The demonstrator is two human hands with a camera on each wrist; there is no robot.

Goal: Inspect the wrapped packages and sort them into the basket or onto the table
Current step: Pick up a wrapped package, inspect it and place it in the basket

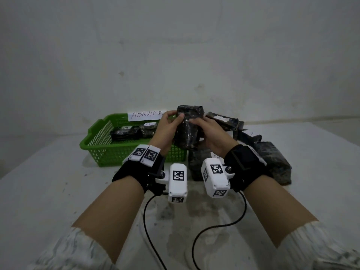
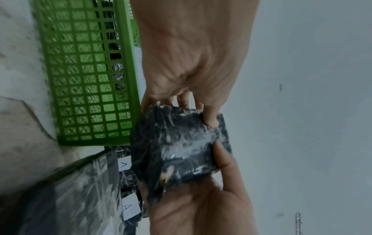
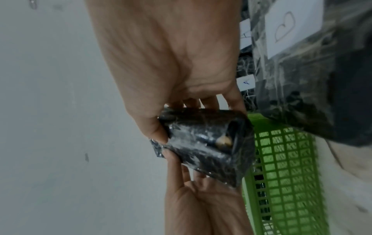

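Held up off the worktop (image 1: 58, 191) between both hands: one black wrapped package (image 1: 188, 129), raised in front of the green basket (image 1: 101, 141) and roughly upright in the head view. Left hand (image 1: 168, 127) grasping its left side, thumb pressed on the near face, fingers curled round the back. Right hand (image 1: 209, 133) grasping the right side, thumb likewise on the front, fingers wrapped behind. Seen in the right wrist view: a gap in the wrap at one end of the package, with something pale yellowish (image 3: 222, 141) showing through; in the left wrist view the same pale spot near the right palm. Inside the basket, two more dark wrapped packages (image 1: 126, 133), one with a small white label. Propped at the basket's far rim, a white paper sign (image 1: 147, 114) with handwritten letters, partly hidden by the left hand. On the worktop to the right of the basket, a cluster of further black packages (image 1: 272, 160), touching or overlapping one another, several bearing small white labels, some marked "A". White marker-tagged camera units strapped at both wrists, black cables trailing toward the body.
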